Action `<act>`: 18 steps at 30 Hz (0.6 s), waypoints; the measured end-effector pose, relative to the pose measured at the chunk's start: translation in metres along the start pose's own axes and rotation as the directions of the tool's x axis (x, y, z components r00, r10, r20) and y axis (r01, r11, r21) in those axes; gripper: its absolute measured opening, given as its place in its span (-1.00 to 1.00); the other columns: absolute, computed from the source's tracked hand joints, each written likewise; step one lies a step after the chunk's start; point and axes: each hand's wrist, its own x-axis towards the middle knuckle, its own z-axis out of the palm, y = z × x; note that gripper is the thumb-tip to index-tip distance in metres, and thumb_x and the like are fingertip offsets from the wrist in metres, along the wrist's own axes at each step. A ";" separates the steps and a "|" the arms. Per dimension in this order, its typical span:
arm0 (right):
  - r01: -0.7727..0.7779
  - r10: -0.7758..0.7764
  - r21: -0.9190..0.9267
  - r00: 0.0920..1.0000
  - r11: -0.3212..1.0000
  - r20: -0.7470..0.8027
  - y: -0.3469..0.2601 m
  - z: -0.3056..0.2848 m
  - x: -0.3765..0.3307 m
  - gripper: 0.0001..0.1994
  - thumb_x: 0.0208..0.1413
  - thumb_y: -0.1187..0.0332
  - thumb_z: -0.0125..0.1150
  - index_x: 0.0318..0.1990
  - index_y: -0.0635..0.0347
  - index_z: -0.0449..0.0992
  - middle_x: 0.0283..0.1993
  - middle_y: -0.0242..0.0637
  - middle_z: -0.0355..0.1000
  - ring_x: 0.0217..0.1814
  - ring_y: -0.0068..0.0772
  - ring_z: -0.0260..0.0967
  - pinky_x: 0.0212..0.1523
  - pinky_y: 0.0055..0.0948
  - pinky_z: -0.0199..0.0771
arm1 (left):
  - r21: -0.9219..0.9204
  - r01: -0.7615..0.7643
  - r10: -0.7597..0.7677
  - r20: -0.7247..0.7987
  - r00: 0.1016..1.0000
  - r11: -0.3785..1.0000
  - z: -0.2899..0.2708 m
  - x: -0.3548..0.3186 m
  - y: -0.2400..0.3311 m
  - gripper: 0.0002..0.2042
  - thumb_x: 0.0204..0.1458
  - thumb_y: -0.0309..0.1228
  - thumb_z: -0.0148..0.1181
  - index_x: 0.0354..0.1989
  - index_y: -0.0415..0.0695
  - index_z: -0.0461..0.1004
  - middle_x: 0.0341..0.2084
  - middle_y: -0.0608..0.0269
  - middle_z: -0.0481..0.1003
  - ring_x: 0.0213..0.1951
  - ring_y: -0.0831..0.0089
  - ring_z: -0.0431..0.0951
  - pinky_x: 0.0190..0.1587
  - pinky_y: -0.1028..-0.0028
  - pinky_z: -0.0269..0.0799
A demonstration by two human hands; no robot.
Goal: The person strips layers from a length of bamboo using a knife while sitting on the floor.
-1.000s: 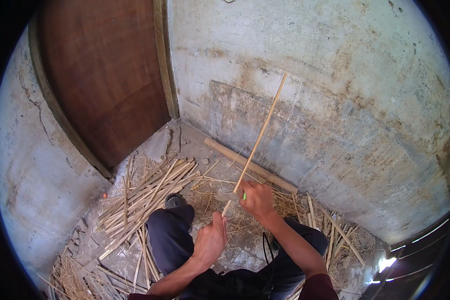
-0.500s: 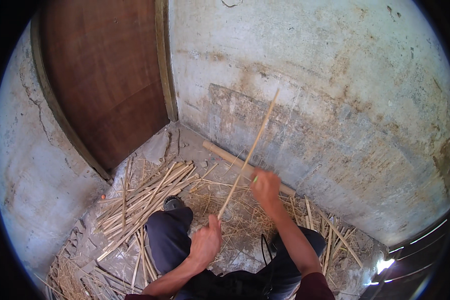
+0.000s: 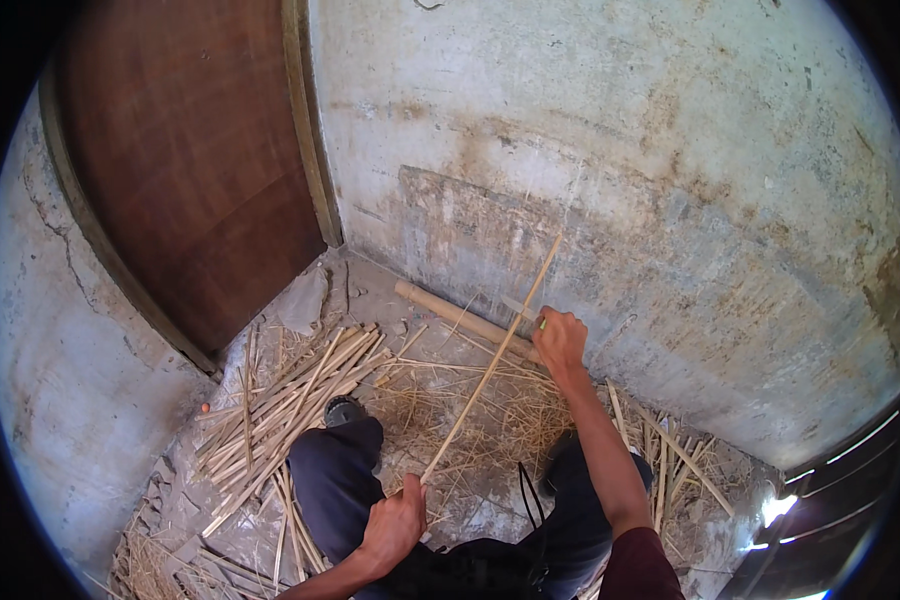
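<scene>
1. The left hand (image 3: 395,522) is closing its fingers around the near end of a long, thin, pale bamboo strip (image 3: 490,365), low between the knees; the strip is slanting up and away towards the wall.
2. The right hand (image 3: 560,340) is gripping shut further up the same strip, and it seems to be holding a small blade with a greenish handle (image 3: 526,312) against the bamboo; the blade is too small to make out clearly.
3. Judging from this, the step in hand is shaving or splitting the strip. Doing it well is likely calling for a firm anchor from the left hand, a shallow blade angle, and strokes running away from the body and the legs in dark trousers (image 3: 335,480).
4. The thin strip is probably flexing under pressure, so keeping it taut between both hands would be helping the cut stay even.
5. The person is sitting on a rough grey concrete floor (image 3: 470,500) that is carrying a litter of straw-like shavings (image 3: 490,415).
6. A heap of cut pale bamboo slats (image 3: 290,400) is lying to the left, and more slats (image 3: 670,450) are lying on the right.
7. A thicker round bamboo pole (image 3: 450,312) is resting along the foot of the stained, weathered plaster wall (image 3: 620,150).
8. A brown wooden door (image 3: 190,170) is standing in the corner on the left.
</scene>
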 end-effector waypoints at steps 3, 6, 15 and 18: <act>-0.010 0.010 -0.007 1.000 1.000 -0.017 0.004 0.004 0.003 -0.88 -0.02 0.40 0.32 -0.32 0.12 0.74 -0.42 0.11 0.62 -0.32 0.22 0.65 -0.21 0.06 0.65 | -0.028 0.000 0.000 -0.014 1.000 1.000 -0.001 -0.006 -0.007 -0.78 0.45 -0.32 0.05 -0.15 -0.21 0.23 -0.62 -0.17 0.55 -0.55 -0.28 0.60 -0.49 -0.17 0.50; -0.049 0.044 -0.082 0.997 0.995 -0.059 0.035 0.014 0.009 -0.85 0.01 0.38 0.30 -0.29 0.12 0.76 -0.37 0.11 0.64 -0.31 0.22 0.66 -0.20 0.07 0.66 | -0.041 0.006 -0.005 0.018 1.000 0.999 -0.003 -0.017 -0.009 -0.78 0.44 -0.32 0.05 -0.15 -0.20 0.24 -0.63 -0.16 0.56 -0.53 -0.28 0.61 -0.48 -0.18 0.50; -0.188 0.187 -0.215 0.982 0.958 -0.024 0.076 0.030 0.015 -0.80 0.05 0.35 0.28 -0.23 0.13 0.79 -0.26 0.09 0.68 -0.21 0.18 0.68 -0.12 0.03 0.69 | -0.003 0.042 -0.042 0.112 0.993 0.999 -0.012 -0.039 -0.025 -0.80 0.44 -0.31 0.06 -0.13 -0.17 0.25 -0.58 -0.15 0.59 -0.50 -0.28 0.62 -0.43 -0.21 0.53; -0.204 0.216 -0.223 0.976 0.953 0.028 0.076 0.036 0.014 -0.77 0.06 0.38 0.25 -0.19 0.15 0.79 -0.21 0.14 0.68 -0.18 0.21 0.68 -0.08 0.05 0.69 | 0.024 0.039 -0.041 0.112 0.993 0.999 -0.013 -0.046 -0.032 -0.80 0.44 -0.31 0.05 -0.12 -0.17 0.26 -0.59 -0.15 0.59 -0.50 -0.29 0.62 -0.44 -0.20 0.53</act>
